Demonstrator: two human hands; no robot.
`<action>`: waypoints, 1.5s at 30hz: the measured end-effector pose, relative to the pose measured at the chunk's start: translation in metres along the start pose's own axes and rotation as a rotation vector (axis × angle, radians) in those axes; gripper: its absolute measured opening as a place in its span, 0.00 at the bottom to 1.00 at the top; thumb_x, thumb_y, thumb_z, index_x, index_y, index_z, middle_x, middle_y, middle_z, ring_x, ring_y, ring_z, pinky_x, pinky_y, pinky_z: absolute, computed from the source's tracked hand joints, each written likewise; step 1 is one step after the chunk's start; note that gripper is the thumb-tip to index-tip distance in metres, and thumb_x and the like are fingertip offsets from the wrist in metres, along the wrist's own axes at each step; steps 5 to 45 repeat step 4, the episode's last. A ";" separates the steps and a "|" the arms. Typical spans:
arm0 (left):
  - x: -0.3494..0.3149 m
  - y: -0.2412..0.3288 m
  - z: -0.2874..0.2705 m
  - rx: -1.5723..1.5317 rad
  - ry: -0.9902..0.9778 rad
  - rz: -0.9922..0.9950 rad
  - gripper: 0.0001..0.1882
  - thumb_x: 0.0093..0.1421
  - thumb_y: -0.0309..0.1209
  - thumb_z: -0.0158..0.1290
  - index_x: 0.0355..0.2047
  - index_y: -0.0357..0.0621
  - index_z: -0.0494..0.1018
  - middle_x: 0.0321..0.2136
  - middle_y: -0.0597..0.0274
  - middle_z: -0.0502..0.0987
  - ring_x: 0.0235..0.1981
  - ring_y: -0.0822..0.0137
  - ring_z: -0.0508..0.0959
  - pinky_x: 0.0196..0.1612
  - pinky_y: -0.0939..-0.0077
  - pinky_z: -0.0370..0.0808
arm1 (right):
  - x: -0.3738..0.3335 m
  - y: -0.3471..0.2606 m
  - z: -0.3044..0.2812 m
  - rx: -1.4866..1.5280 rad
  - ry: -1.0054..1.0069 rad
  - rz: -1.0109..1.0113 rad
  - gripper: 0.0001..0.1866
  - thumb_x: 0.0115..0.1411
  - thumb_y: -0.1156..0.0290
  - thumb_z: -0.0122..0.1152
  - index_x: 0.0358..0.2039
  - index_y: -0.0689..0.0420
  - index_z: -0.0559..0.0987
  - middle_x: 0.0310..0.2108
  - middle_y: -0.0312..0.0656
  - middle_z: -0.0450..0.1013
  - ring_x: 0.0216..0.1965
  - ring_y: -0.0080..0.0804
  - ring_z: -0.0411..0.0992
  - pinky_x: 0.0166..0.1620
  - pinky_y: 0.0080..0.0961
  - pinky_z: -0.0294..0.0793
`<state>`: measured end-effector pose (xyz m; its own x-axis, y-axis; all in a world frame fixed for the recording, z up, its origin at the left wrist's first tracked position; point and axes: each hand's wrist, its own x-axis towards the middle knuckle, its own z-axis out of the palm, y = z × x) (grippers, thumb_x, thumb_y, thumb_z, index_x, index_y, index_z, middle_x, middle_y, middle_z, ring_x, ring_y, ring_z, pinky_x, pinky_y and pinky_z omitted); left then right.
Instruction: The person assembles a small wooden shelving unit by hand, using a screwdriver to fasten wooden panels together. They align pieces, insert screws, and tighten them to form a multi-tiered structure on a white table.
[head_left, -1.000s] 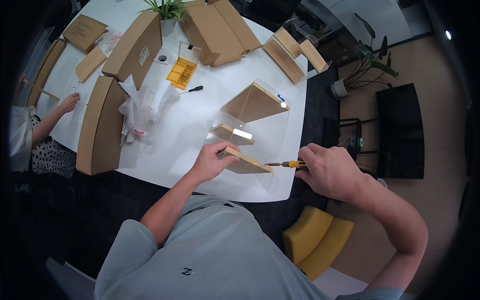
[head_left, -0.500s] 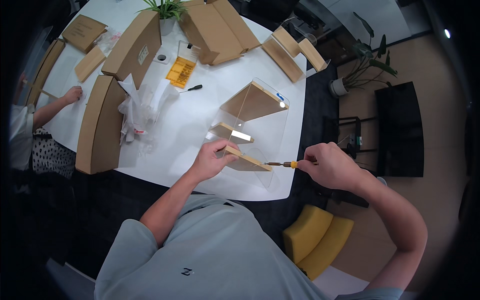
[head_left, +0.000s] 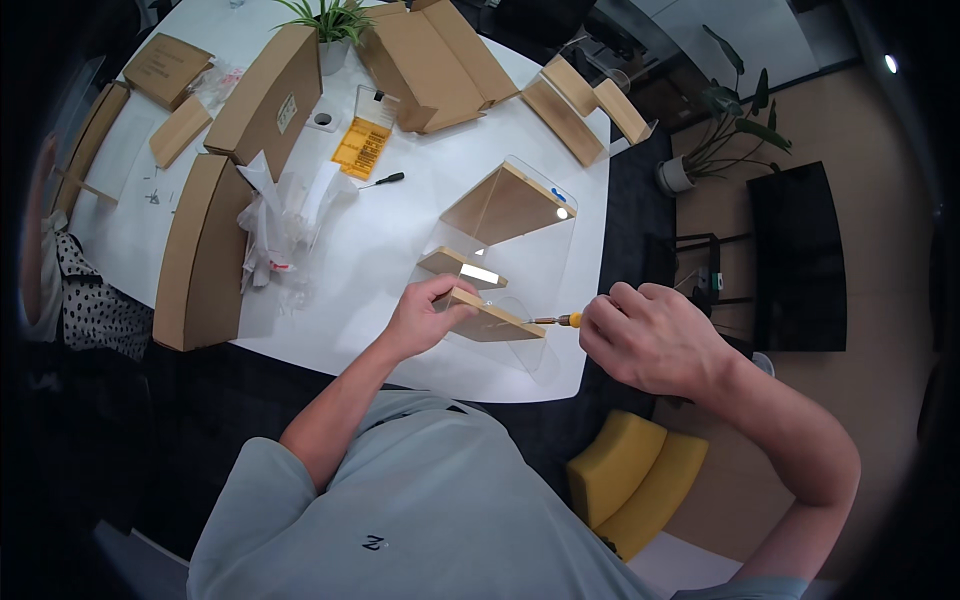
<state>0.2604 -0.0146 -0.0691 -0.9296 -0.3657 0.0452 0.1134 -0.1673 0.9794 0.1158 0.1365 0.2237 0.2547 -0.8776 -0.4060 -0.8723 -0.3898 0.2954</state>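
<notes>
My left hand [head_left: 422,318] grips the left end of the nearest wooden board [head_left: 497,324], fingers on top and thumb at its front. My right hand [head_left: 655,338] is closed round a screwdriver [head_left: 556,320] with a yellow handle, mostly covered by the fingers. Its shaft points left, and the tip is at the board's right end, where a clear acrylic panel [head_left: 548,238] meets the wood. Two more wooden boards, a large far one [head_left: 512,200] and a small middle one [head_left: 455,262], stand along the panel. The screw itself is too small to make out.
Left of the work lie crumpled plastic wrap [head_left: 285,230] and long cardboard boxes [head_left: 195,260]. Farther back are a black-handled screwdriver [head_left: 388,180], an orange packet [head_left: 362,145], an open carton [head_left: 435,70] and a potted plant [head_left: 333,50]. Another wood-and-clear piece [head_left: 575,110] sits at back right.
My right hand has shifted left along the screwdriver, covering more of its handle, with its fingers curled in. The other person's hand at far left has drawn back from the table.
</notes>
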 end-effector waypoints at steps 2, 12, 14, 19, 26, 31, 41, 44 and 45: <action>0.000 -0.002 0.001 0.003 -0.003 0.013 0.09 0.59 0.21 0.63 0.41 0.38 0.82 0.39 0.63 0.85 0.43 0.72 0.81 0.53 0.74 0.76 | -0.004 -0.004 0.002 0.029 -0.071 0.067 0.05 0.59 0.72 0.64 0.33 0.59 0.80 0.31 0.37 0.72 0.34 0.31 0.75 0.29 0.28 0.77; -0.001 -0.002 0.001 0.004 -0.006 0.017 0.09 0.60 0.21 0.63 0.41 0.38 0.82 0.39 0.63 0.85 0.44 0.71 0.81 0.53 0.74 0.76 | 0.003 -0.005 -0.003 0.271 -0.327 0.310 0.06 0.57 0.71 0.65 0.34 0.58 0.80 0.37 0.39 0.77 0.41 0.36 0.79 0.32 0.28 0.79; -0.001 -0.002 0.001 0.004 -0.006 0.017 0.09 0.60 0.21 0.63 0.41 0.38 0.82 0.39 0.63 0.85 0.44 0.71 0.81 0.53 0.74 0.76 | 0.003 -0.005 -0.003 0.271 -0.327 0.310 0.06 0.57 0.71 0.65 0.34 0.58 0.80 0.37 0.39 0.77 0.41 0.36 0.79 0.32 0.28 0.79; -0.001 -0.002 0.001 0.004 -0.006 0.017 0.09 0.60 0.21 0.63 0.41 0.38 0.82 0.39 0.63 0.85 0.44 0.71 0.81 0.53 0.74 0.76 | 0.003 -0.005 -0.003 0.271 -0.327 0.310 0.06 0.57 0.71 0.65 0.34 0.58 0.80 0.37 0.39 0.77 0.41 0.36 0.79 0.32 0.28 0.79; -0.001 -0.002 0.001 0.004 -0.006 0.017 0.09 0.60 0.21 0.63 0.41 0.38 0.82 0.39 0.63 0.85 0.44 0.71 0.81 0.53 0.74 0.76 | 0.003 -0.005 -0.003 0.271 -0.327 0.310 0.06 0.57 0.71 0.65 0.34 0.58 0.80 0.37 0.39 0.77 0.41 0.36 0.79 0.32 0.28 0.79; -0.001 -0.002 0.001 0.004 -0.006 0.017 0.09 0.60 0.21 0.63 0.41 0.38 0.82 0.39 0.63 0.85 0.44 0.71 0.81 0.53 0.74 0.76 | 0.003 -0.005 -0.003 0.271 -0.327 0.310 0.06 0.57 0.71 0.65 0.34 0.58 0.80 0.37 0.39 0.77 0.41 0.36 0.79 0.32 0.28 0.79; -0.001 -0.002 0.001 0.004 -0.006 0.017 0.09 0.60 0.21 0.63 0.41 0.38 0.82 0.39 0.63 0.85 0.44 0.71 0.81 0.53 0.74 0.76 | 0.003 -0.005 -0.003 0.271 -0.327 0.310 0.06 0.57 0.71 0.65 0.34 0.58 0.80 0.37 0.39 0.77 0.41 0.36 0.79 0.32 0.28 0.79; -0.001 -0.002 0.001 0.004 -0.006 0.017 0.09 0.60 0.21 0.63 0.41 0.38 0.82 0.39 0.63 0.85 0.44 0.71 0.81 0.53 0.74 0.76 | 0.003 -0.005 -0.003 0.271 -0.327 0.310 0.06 0.57 0.71 0.65 0.34 0.58 0.80 0.37 0.39 0.77 0.41 0.36 0.79 0.32 0.28 0.79; -0.001 -0.002 0.001 0.004 -0.006 0.017 0.09 0.60 0.21 0.63 0.41 0.38 0.82 0.39 0.63 0.85 0.44 0.71 0.81 0.53 0.74 0.76 | 0.003 -0.005 -0.003 0.271 -0.327 0.310 0.06 0.57 0.71 0.65 0.34 0.58 0.80 0.37 0.39 0.77 0.41 0.36 0.79 0.32 0.28 0.79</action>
